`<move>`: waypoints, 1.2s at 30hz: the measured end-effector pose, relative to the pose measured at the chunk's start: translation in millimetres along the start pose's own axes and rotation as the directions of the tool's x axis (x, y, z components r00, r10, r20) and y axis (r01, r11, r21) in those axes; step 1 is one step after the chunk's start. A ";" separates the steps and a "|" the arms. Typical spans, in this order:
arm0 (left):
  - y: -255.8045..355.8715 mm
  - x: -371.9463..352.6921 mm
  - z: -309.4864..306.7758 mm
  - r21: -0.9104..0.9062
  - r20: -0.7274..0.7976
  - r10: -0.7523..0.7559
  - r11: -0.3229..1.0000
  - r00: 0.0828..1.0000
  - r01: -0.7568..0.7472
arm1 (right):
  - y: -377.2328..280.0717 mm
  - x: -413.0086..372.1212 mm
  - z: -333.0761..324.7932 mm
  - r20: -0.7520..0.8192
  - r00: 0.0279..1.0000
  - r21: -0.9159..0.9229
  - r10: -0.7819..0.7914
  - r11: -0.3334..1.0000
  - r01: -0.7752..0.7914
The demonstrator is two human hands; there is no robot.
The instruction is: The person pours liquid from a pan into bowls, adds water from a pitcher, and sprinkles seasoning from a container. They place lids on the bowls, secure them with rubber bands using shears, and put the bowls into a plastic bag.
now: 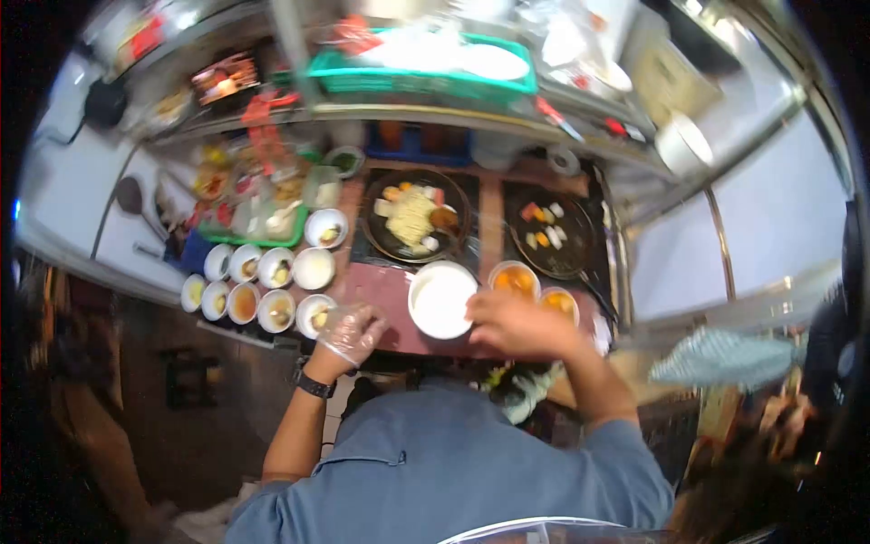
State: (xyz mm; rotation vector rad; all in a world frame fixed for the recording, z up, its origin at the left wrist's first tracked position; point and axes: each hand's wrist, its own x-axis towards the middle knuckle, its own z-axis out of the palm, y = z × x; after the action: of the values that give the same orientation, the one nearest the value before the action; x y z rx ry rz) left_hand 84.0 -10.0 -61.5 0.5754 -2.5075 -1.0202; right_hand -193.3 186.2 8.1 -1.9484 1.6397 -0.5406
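My left hand (353,335), in a clear plastic glove, is beside a small white cup (316,316) with pale pieces in it. Its fingers are loosely bent and apart, and I see nothing between them. My bare right hand (518,324) has its fingertips at the right rim of a white bowl (440,301), closed on that edge. Behind this hand stand two cups of orange food, one cup (514,279) farther back and another cup (559,302) partly hidden. Farther back, a dark round pan (372,227) holds noodles (411,220) and several pieces of food.
A second dark pan (580,238) with food pieces sits at right, its handle toward me. Several small white cups (275,267) stand in rows at left, near a green tray (285,242) of containers. Overhead, a shelf carries a green basket (417,82). A blue cloth (725,358) is at right.
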 end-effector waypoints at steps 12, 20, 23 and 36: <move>-59.6 -89.4 -81.5 -0.153 0.136 -0.015 0.988 0.991 0.036 | -86.7 164.3 -5.4 0.272 0.960 -0.105 -0.064 0.990 0.095; -119.1 -120.3 -176.9 -0.160 0.126 0.187 0.973 0.974 -0.166 | -302.4 449.9 -153.3 -0.477 0.689 -0.386 -0.545 0.835 0.393; -144.8 -144.4 -208.2 -0.169 0.073 0.098 0.982 0.992 -0.085 | -317.3 572.0 -207.7 -0.510 0.640 -0.523 -0.575 0.798 0.300; -216.8 -235.7 -284.1 -0.256 0.027 -0.241 0.937 0.970 0.240 | -352.0 694.2 -260.3 -0.529 0.706 -0.738 -0.471 0.666 -0.109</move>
State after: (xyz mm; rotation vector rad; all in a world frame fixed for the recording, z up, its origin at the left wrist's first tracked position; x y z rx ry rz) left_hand 469.4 -195.9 -71.0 0.8149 -2.2871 -1.4057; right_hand 45.1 -489.8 407.7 -2.7689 2.3973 -0.8773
